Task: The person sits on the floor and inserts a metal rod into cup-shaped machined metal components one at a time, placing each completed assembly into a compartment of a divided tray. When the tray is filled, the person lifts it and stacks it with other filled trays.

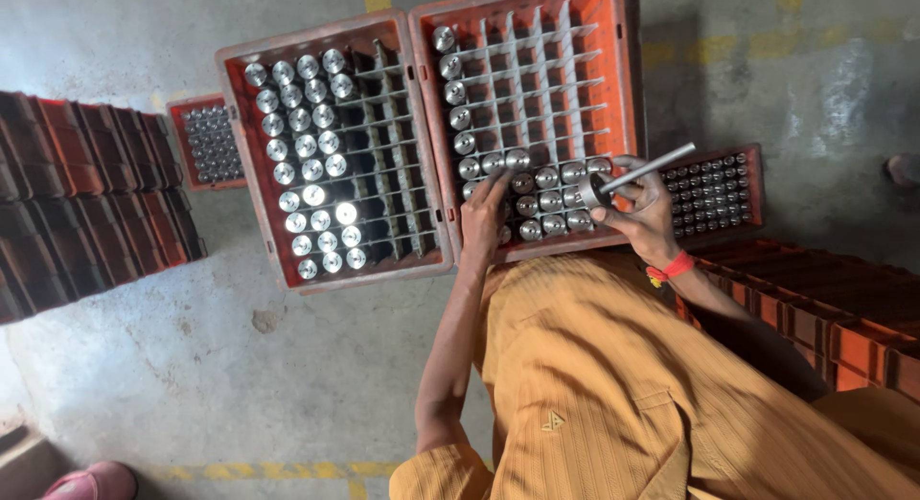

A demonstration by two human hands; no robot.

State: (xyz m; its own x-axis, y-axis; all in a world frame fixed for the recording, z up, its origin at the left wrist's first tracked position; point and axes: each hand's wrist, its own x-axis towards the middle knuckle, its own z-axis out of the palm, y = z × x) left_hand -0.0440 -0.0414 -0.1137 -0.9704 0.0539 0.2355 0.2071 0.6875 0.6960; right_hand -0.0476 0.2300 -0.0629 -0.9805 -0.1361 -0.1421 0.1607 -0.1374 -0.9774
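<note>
steel cylinders in crate, under left hand

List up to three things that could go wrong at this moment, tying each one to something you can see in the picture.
1. The right hand holds a metal cylinder on a thin rod; it might slip off and dent the parts below.
2. The left hand rests among packed cylinders in the right crate; fingers could get pinched.
3. The crates sit edge to edge on the floor; a knock against the left crate may jostle its cylinders.

Shiny metal cylinders, matt plastic crate
</note>
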